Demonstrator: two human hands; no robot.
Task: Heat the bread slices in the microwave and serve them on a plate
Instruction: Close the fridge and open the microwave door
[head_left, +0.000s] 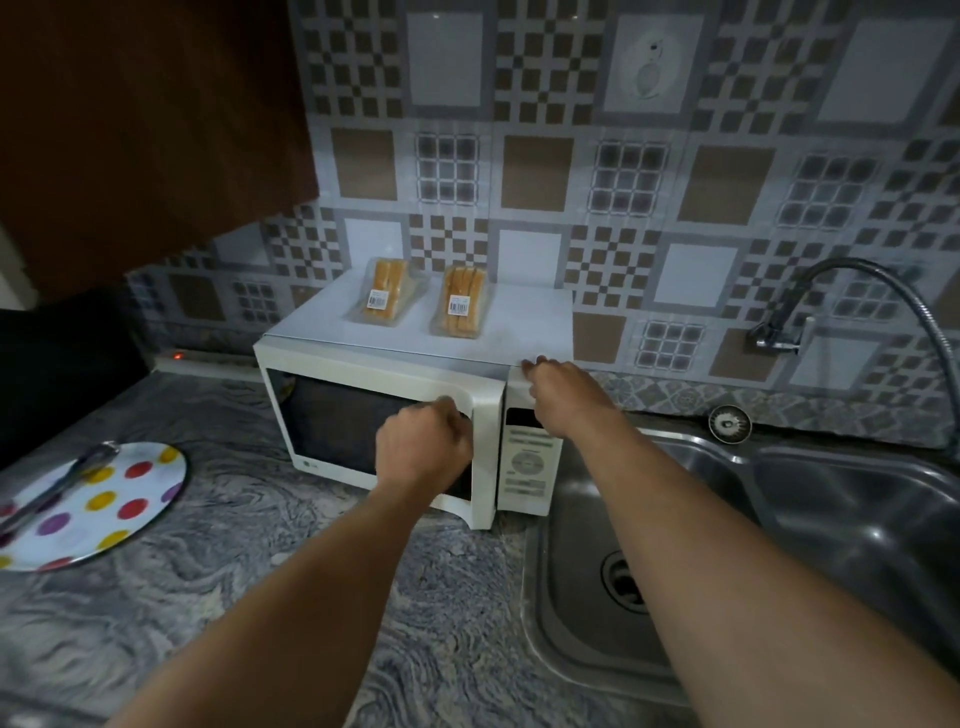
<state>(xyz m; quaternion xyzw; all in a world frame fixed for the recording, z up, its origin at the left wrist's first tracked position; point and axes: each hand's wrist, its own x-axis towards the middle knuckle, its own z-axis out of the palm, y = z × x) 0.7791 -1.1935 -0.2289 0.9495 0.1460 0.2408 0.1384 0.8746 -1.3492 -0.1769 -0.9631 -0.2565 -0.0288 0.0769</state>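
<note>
Kitchen seen from head height, looking down along both bare forearms. Patterned tile wall behind; grey marbled counter (260, 571) in front, w/ a steel sink (571, 499) at right and a curved tap (841, 280) above it. A white microwave (519, 322) sits on the counter against the wall, just left of the sink. Its door (332, 431) looks shut or barely cracked; can't tell which. At far left, well apart from the microwave, lies a white plate (135, 499) w/ coloured dots, and metal tongs (62, 488) rest across it. Left hand (423, 452) is at the door's right edge, fingers (457, 423) curled round the handle side. Right hand (566, 395) sits on the microwave's top right front corner, fingers bent over the edge, apparently bracing the body. Two clear bread packs (387, 291) (462, 301), still sealed and labelled, sit side by side on top of the microwave, toward the back. Step in hand, as I judge it: opening the door, so the task is early on. Next calls for swinging the door fully out while the right hand steadies, then taking a pack down and unwrapping the slices.
</note>
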